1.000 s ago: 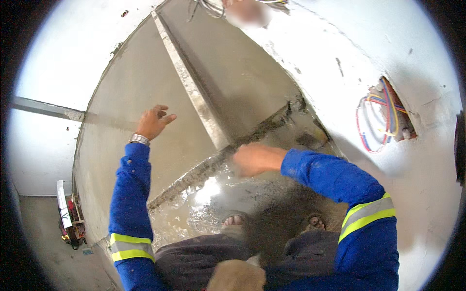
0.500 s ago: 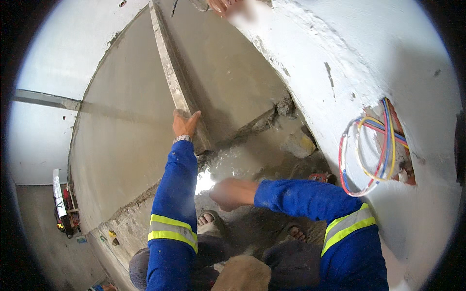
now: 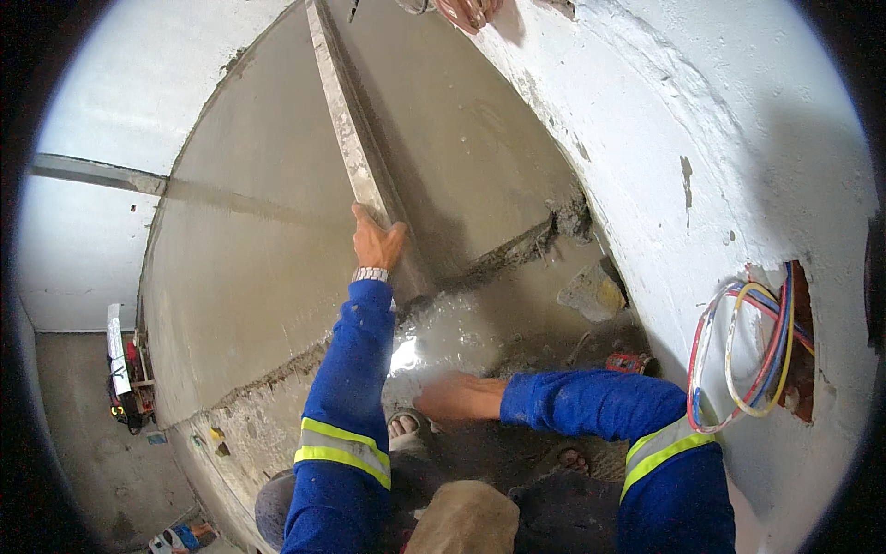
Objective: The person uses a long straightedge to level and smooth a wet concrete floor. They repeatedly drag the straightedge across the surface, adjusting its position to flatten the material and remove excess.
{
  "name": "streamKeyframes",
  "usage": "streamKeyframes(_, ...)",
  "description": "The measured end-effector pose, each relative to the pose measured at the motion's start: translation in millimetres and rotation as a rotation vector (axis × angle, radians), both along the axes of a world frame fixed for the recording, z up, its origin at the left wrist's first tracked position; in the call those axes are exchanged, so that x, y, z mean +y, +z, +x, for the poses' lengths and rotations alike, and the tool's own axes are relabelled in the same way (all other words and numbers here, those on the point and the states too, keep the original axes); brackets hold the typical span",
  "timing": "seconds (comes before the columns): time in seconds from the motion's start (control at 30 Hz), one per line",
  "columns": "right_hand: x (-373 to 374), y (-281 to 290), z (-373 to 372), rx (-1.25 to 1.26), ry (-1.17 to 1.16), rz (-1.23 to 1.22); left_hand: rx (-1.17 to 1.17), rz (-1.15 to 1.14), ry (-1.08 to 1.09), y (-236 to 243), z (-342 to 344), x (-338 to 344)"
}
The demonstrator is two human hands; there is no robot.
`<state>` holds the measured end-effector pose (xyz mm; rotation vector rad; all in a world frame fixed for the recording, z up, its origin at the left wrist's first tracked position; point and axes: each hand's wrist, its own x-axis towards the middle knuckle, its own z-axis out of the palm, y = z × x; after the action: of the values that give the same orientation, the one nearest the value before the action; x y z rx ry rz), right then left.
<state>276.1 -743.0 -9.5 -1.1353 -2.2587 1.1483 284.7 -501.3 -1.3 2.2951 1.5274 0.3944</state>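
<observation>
A long straightedge bar (image 3: 355, 148), smeared with mortar, lies across the smooth wet mortar floor (image 3: 240, 268) and runs away from me. My left hand (image 3: 378, 242) is wrapped round its near end, thumb on the right side. Closer to me, my right hand (image 3: 457, 397) is low over the shiny wet strip of ground (image 3: 461, 323) past the mortar's rough edge. Motion blur smears its fingers, so I cannot make out whether it holds anything. At the top, another person's hand (image 3: 469, 11) is beside the white wall.
Coloured wires (image 3: 734, 369) loop out of a hole in the white wall (image 3: 664, 185) on the right. A stone lump (image 3: 595, 294) and a red can (image 3: 629, 363) lie near that wall's foot. My sandalled foot (image 3: 406, 429) is below. Tools (image 3: 129, 369) stand far left.
The whole view has shifted a little, so most things appear farther right and lower. My left hand keeps its hold on the straightedge; my right hand is blurred in both frames.
</observation>
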Motion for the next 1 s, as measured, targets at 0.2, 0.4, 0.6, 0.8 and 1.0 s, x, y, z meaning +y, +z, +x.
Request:
streamKeyframes(0.2, -5.2, 24.0, 18.1, 0.058, 0.030, 0.003, -0.024, 0.017, -0.020, -0.6, 1.5, -5.9)
streamKeyframes(0.4, -3.2, 15.1, 7.7, 0.030, 0.029, 0.031, -0.006, 0.062, -0.019, -4.1, 8.0, 1.2)
streamKeyframes(0.6, -6.2, 5.5, 8.7, 0.236, -0.084, 0.171, -0.044, 0.049, -0.054, -1.8, 5.4, -27.1)
streamKeyframes(0.8, -6.2, 22.5, 11.6, 0.177, -0.002, 0.137, -0.039, 0.031, -0.036, 4.0, 32.7, -2.3)
streamKeyframes(1.0, -3.2, 11.5, 7.1, -0.003, 0.043, -0.023, -0.025, 0.105, -0.074, -8.0, 32.7, -20.2)
